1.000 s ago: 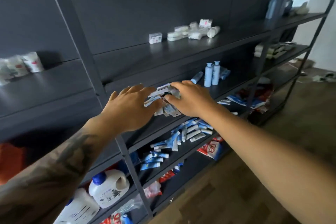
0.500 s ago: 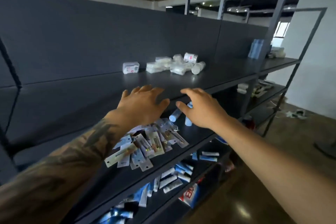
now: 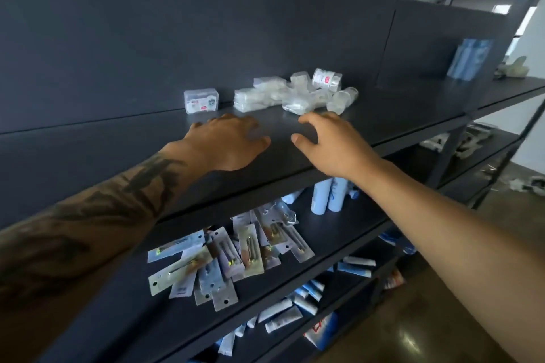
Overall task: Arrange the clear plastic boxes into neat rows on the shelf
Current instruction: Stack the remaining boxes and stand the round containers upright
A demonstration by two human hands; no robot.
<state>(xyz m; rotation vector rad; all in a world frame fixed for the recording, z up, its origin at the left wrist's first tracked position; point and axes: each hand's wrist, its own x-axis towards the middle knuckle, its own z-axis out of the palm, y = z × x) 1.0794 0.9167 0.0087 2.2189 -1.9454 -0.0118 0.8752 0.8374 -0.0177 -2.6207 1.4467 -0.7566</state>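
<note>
Up on the top shelf (image 3: pixel 398 115), both hands hover empty over its front half, the left hand (image 3: pixel 227 143) flat with fingers spread and the right hand (image 3: pixel 330 144) loosely spread beside it. Beyond them, the clear plastic boxes (image 3: pixel 295 91) lie jumbled against the shelf's back edge, one lone box (image 3: pixel 201 101) just left of the heap.

One clear box (image 3: pixel 201 101) stands alone; two pale blue bottles (image 3: pixel 328 196); the jumbled boxes (image 3: pixel 298 93) defy counting.

dim indoor, daylight from right | ceiling spots top | glare on floor (image 3: pixel 413 342) | wide-angle bend at edges | slight motion blur overall
</note>
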